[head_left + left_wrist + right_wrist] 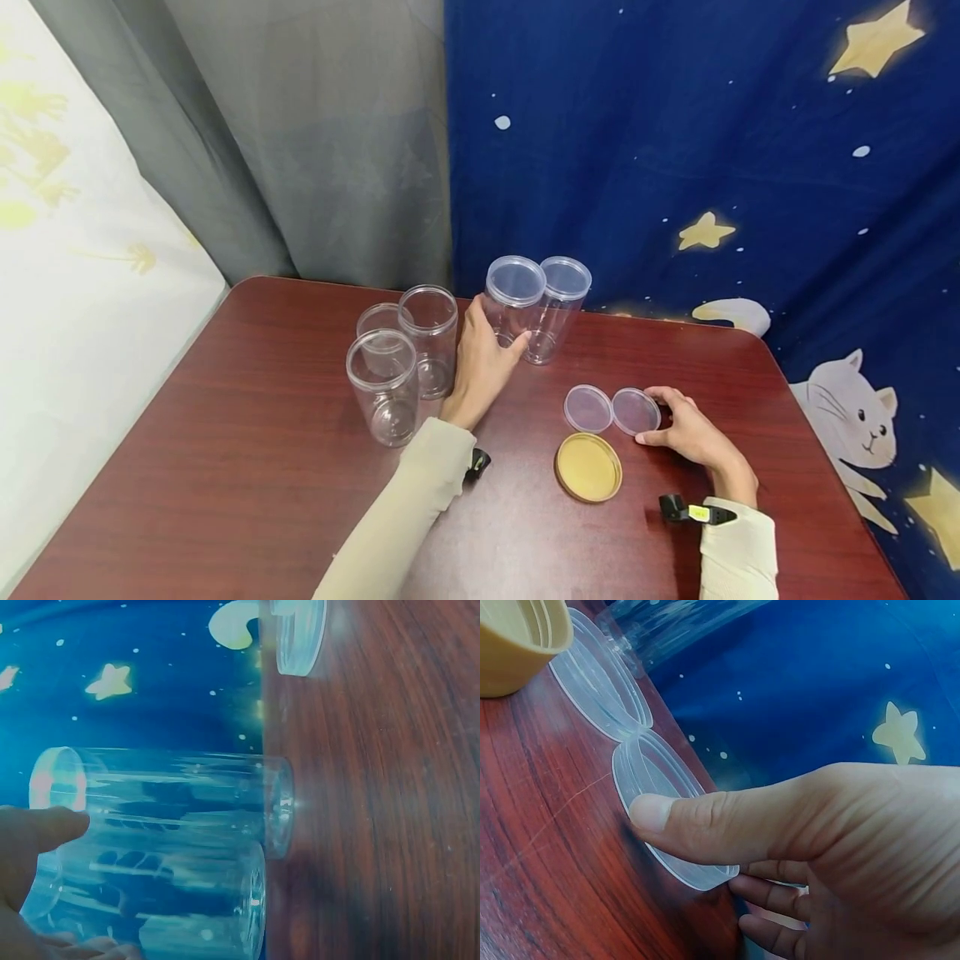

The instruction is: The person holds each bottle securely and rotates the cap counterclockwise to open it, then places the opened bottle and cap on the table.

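Three uncapped jars (393,421) left of the left hand (482,360), which curls round a capped jar (516,282); walls look thin, so grip lightly. Second capped jar (567,279) just right of it. Between the hands: gold lid (588,468), clear lid (588,408). Right hand (693,429), well apart, pinches the outer clear lid (636,412); rim-only hold, kept level, seems best.

The head view looks forward and down over the reddish-brown wooden worktop (225,500). Both wrist views sit close: the left sideways, the right tilted, sharing clear round plastic lids (588,409) with the head frame's lower right.
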`<state>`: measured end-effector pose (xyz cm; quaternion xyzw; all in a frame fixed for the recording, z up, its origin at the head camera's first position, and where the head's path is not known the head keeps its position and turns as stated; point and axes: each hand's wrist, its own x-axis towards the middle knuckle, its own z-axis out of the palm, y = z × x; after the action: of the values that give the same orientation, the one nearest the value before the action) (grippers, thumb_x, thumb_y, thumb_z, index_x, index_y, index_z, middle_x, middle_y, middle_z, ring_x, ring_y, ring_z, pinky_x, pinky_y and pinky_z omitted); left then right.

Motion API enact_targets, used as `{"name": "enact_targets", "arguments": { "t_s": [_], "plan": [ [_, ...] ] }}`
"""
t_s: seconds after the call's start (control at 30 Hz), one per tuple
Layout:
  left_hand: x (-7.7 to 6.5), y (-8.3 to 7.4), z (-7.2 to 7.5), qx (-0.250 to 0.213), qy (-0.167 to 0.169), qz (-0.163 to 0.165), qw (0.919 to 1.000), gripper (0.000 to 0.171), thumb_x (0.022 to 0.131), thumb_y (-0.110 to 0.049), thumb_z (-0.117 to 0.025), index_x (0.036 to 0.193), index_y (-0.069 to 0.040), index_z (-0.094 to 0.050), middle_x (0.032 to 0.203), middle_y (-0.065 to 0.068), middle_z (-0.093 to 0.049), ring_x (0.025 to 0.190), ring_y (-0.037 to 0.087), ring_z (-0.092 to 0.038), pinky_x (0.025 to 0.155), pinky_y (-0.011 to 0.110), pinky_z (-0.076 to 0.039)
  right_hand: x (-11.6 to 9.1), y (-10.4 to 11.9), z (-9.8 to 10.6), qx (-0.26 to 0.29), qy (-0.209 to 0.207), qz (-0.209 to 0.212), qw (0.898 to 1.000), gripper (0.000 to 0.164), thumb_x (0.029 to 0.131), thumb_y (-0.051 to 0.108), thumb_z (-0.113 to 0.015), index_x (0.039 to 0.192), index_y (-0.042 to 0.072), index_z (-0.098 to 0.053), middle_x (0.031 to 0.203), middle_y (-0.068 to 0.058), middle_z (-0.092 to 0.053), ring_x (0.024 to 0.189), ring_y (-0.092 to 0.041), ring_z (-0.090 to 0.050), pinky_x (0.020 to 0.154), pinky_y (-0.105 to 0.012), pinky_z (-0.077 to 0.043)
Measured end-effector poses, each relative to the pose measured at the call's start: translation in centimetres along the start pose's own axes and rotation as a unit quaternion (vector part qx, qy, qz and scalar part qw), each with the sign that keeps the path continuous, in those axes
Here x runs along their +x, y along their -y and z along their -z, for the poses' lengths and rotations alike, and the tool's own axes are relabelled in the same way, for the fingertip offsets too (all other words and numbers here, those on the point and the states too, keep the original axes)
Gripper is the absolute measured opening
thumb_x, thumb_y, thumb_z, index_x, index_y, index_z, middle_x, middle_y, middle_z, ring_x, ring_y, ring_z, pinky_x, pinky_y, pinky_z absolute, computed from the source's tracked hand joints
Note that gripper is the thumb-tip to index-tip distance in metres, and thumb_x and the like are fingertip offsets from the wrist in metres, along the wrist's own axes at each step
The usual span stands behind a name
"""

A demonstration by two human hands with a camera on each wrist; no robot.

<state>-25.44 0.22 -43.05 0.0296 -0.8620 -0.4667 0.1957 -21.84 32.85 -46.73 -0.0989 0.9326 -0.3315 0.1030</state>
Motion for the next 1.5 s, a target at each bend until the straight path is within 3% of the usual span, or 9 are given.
{"name": "enact_targets", "arguments": {
  "t_s": [0.37, 0.67, 0.83, 1.0, 1.07, 1.17, 1.3, 1.43, 1.5],
  "plan": [
    [-2.2, -0.5, 2.7, 0.028, 0.108, -0.05, 0.9926, 0.085, 0.077, -0.034, -0.084, 0.142, -0.002, -0.04, 0.132, 0.018, -0.056, 0.121, 0.033, -0.057, 0.101, 0.048, -0.047, 0.1, 0.1, 0.0, 0.0, 0.01, -0.019, 1.0, 0.077, 0.075, 0.018, -0.087, 0.136, -0.004, -0.047, 0.132, -0.027, -0.049, 0.117, -0.039, -0.038, 0.094, -0.053, -0.038],
    [-3.2, -1.2, 3.9, 0.013, 0.136, -0.072, 0.9879, 0.083, 0.074, -0.03, -0.086, 0.138, -0.001, -0.041, 0.135, 0.017, -0.052, 0.125, 0.03, -0.053, 0.106, 0.044, -0.044, -0.2, 0.8, 0.6, -0.012, 0.021, 0.007, 1.0, 0.082, 0.076, 0.018, -0.085, 0.14, -0.01, -0.041, 0.137, -0.03, -0.047, 0.124, -0.044, -0.042, 0.101, -0.059, -0.035],
    [-3.7, -1.5, 4.0, 0.01, 0.175, -0.062, 0.9825, 0.082, 0.075, -0.031, -0.085, 0.138, -0.006, -0.039, 0.127, 0.017, -0.059, 0.112, 0.032, -0.061, 0.096, 0.048, -0.049, -0.6, 2.3, 1.6, -0.031, -0.01, 0.02, 0.999, 0.082, 0.081, 0.019, -0.081, 0.143, -0.012, -0.036, 0.14, -0.034, -0.041, 0.125, -0.049, -0.044, 0.103, -0.063, -0.037],
    [-4.2, -1.9, 3.7, 0.014, 0.211, -0.087, 0.9735, 0.082, 0.075, -0.037, -0.085, 0.138, -0.009, -0.04, 0.123, 0.013, -0.061, 0.104, 0.031, -0.063, 0.091, 0.048, -0.05, -1.1, 4.2, 2.5, -0.031, -0.052, 0.02, 0.998, 0.075, 0.09, 0.027, -0.073, 0.147, -0.005, -0.034, 0.146, -0.03, -0.036, 0.124, -0.051, -0.047, 0.101, -0.063, -0.04],
    [-4.5, -2.0, 3.6, 0.014, 0.221, -0.104, 0.9696, 0.082, 0.074, -0.039, -0.085, 0.138, -0.01, -0.041, 0.124, 0.011, -0.061, 0.105, 0.029, -0.062, 0.092, 0.047, -0.049, -1.3, 5.1, 2.6, -0.024, -0.072, 0.036, 0.996, 0.068, 0.094, 0.027, -0.069, 0.146, -0.003, -0.036, 0.146, -0.027, -0.039, 0.125, -0.047, -0.048, 0.101, -0.06, -0.041],
    [-4.8, -2.0, 3.3, 0.01, 0.233, -0.132, 0.9635, 0.082, 0.074, -0.04, -0.085, 0.137, -0.011, -0.042, 0.126, 0.009, -0.06, 0.11, 0.026, -0.06, 0.095, 0.045, -0.048, -1.5, 6.3, 2.4, -0.009, -0.107, 0.077, 0.991, 0.056, 0.098, 0.023, -0.063, 0.144, 0.0, -0.041, 0.144, -0.023, -0.044, 0.121, -0.028, -0.055, 0.1, -0.033, -0.049],
    [-5.1, -2.0, 3.0, 0.003, 0.244, -0.153, 0.9576, 0.082, 0.074, -0.04, -0.084, 0.137, -0.011, -0.041, 0.129, 0.006, -0.054, 0.113, 0.022, -0.056, 0.099, 0.041, -0.046, -1.6, 8.0, 2.1, 0.033, -0.145, 0.145, 0.978, 0.044, 0.1, 0.01, -0.056, 0.143, 0.004, -0.047, 0.138, -0.008, -0.053, 0.115, 0.001, -0.052, 0.089, -0.003, -0.038],
    [-5.4, -2.1, 2.8, 0.005, 0.25, -0.157, 0.9552, 0.082, 0.075, -0.043, -0.084, 0.137, -0.012, -0.041, 0.129, 0.006, -0.052, 0.108, 0.02, -0.057, 0.097, 0.037, -0.048, -1.7, 9.4, 1.6, 0.076, -0.15, 0.201, 0.965, 0.041, 0.102, 0.004, -0.048, 0.143, 0.004, -0.047, 0.132, 0.013, -0.053, 0.118, 0.006, -0.051, 0.092, -0.006, -0.039],
    [-5.5, -2.2, 2.7, 0.015, 0.249, -0.164, 0.9544, 0.083, 0.074, -0.045, -0.083, 0.137, -0.013, -0.041, 0.127, 0.005, -0.052, 0.105, 0.02, -0.057, 0.094, 0.037, -0.049, -1.7, 9.9, 1.3, 0.084, -0.147, 0.213, 0.962, 0.04, 0.104, 0.007, -0.044, 0.144, 0.003, -0.047, 0.134, 0.011, -0.054, 0.119, 0.006, -0.052, 0.093, -0.008, -0.04]
  ]
}}
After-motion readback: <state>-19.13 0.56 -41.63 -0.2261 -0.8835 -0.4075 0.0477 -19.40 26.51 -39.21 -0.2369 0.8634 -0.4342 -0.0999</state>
